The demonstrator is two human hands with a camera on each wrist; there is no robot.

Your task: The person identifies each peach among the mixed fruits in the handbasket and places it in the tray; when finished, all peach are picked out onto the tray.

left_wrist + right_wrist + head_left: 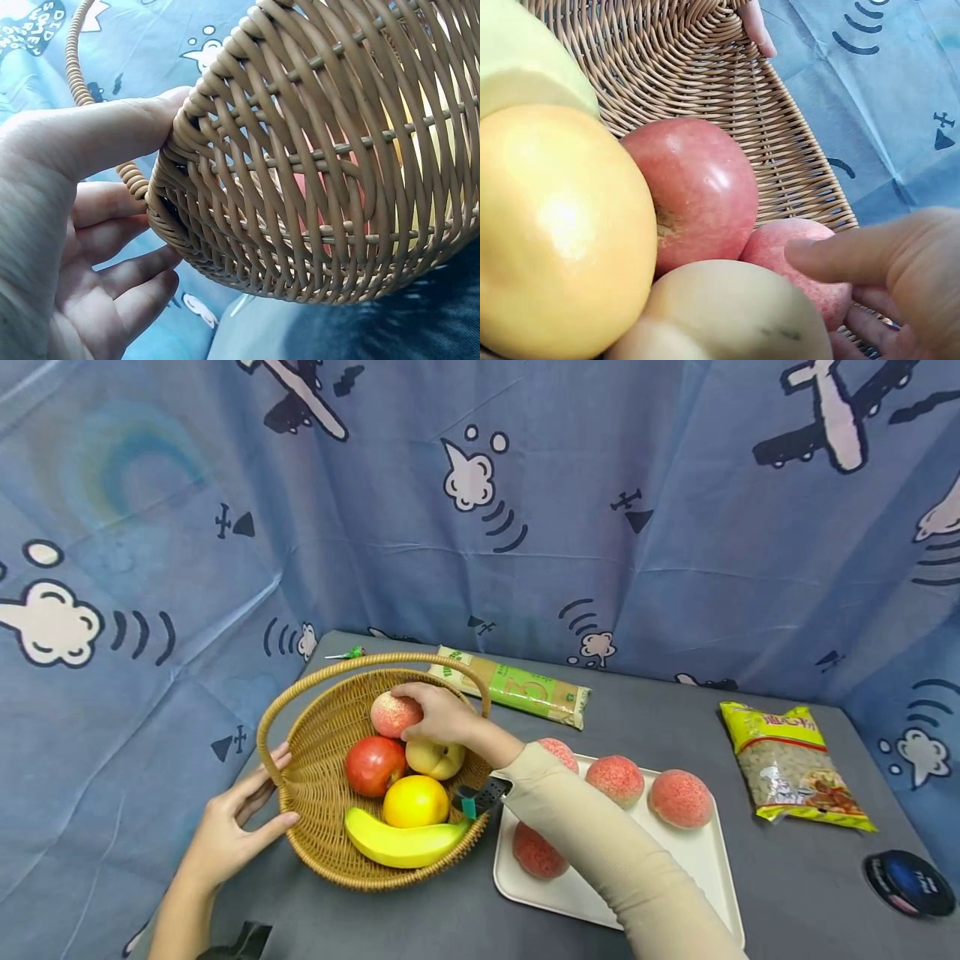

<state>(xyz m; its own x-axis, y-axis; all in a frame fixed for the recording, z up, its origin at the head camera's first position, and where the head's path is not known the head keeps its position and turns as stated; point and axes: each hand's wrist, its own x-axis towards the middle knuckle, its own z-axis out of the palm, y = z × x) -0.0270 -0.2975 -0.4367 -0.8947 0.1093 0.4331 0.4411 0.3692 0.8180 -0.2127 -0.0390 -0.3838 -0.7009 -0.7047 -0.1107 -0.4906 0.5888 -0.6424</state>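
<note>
A wicker basket (315,793) with an arched handle stands on the grey table. My left hand (225,831) grips its left rim near the handle's base; the left wrist view shows the thumb on the rim and fingers on the other side (97,225). Inside the basket, my right hand (442,714) holds a pink peach (392,716) at the back, with thumb and fingers around it (799,255). Beside that peach lie a red apple (375,766), a pale yellow round fruit (435,760), an orange-yellow fruit (416,802) and a banana (397,843).
Right of the basket, a white tray (705,877) bears several peaches (681,799), partly covered by my right sleeve. Behind lies a long green packet (517,685). A yellow bag (795,768) and a dark round object (909,883) lie at the right. Blue curtain (562,568) surrounds the table.
</note>
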